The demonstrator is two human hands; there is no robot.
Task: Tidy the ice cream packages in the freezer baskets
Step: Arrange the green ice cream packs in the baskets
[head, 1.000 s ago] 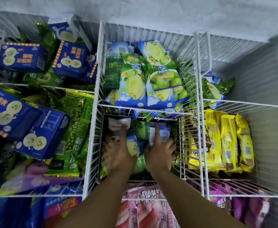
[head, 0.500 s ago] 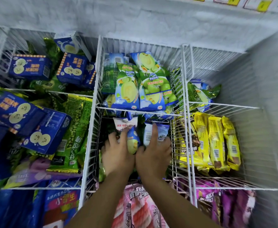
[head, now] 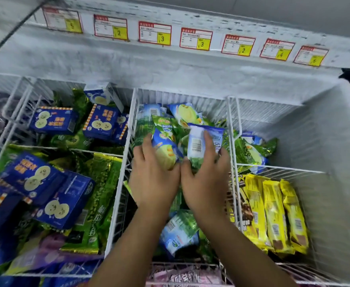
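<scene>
We are gripping a green pack [head: 165,151] with our left hand [head: 153,179] curled round it and a barcode pack [head: 198,141] pinched in our right hand [head: 208,181] just beside it, both inside the middle basket [head: 180,97], blue boxes [head: 54,121] lying leftward and yellow bars [head: 273,214] rightward.

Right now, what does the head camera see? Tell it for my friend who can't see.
Two hands reach into the middle white wire basket of a shop freezer: the left hand grips a green-and-blue ice cream package, the right hand a barcode-up package. Blue boxes lie in the left baskets, yellow bars in the right one.
</scene>
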